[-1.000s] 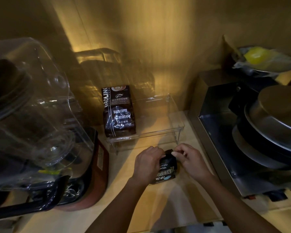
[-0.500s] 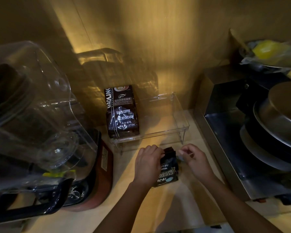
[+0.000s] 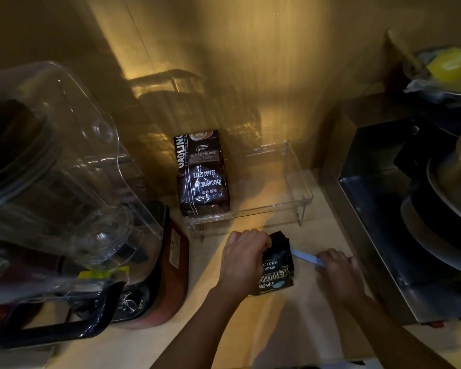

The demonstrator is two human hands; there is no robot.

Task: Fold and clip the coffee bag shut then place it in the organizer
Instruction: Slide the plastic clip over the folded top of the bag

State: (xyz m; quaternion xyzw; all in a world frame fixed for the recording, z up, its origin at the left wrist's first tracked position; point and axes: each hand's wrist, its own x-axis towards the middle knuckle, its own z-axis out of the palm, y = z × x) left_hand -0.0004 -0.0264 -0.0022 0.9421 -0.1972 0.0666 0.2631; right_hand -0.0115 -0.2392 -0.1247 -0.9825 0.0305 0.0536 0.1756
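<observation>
A big clear blender jar [image 3: 48, 166] filled the left of the frame, sitting on its dark red base [image 3: 155, 265]; what it held could not be made out through the glare. At the right edge a steel appliance [image 3: 370, 209] carried stacked pans [image 3: 447, 198], and a bowl [image 3: 442, 83] in the upper right corner held something yellow under wrap.

In the middle of the frame, against the back wall, stood the clear organizer [image 3: 298, 187] on short legs. A large dark coffee pack [image 3: 201, 173] stood upright in its left end; the right part held nothing visible, so there looked to be room for a second bag.

Just in front of it, at lower centre on the wooden counter [image 3: 272, 331], stood the small coffee bag [image 3: 276, 265], upright and well outside the organizer. The left hand [image 3: 244, 258] was clamped over its upper left side, fingers curled onto the folded top. The right hand [image 3: 336, 270] was closed on the end of a pale blue clip [image 3: 306, 258], whose far end lay at the bag's right edge, just below the fold. Whether the clip was open could not be told.

The step in hand looked like clipping. To do it well, the left hand would need to keep the fold pinched flat and tight while the clip went squarely across the full width of the fold, not just a corner. A loose fold could spring open, and a slanted clip might slip off when the bag was lifted.
</observation>
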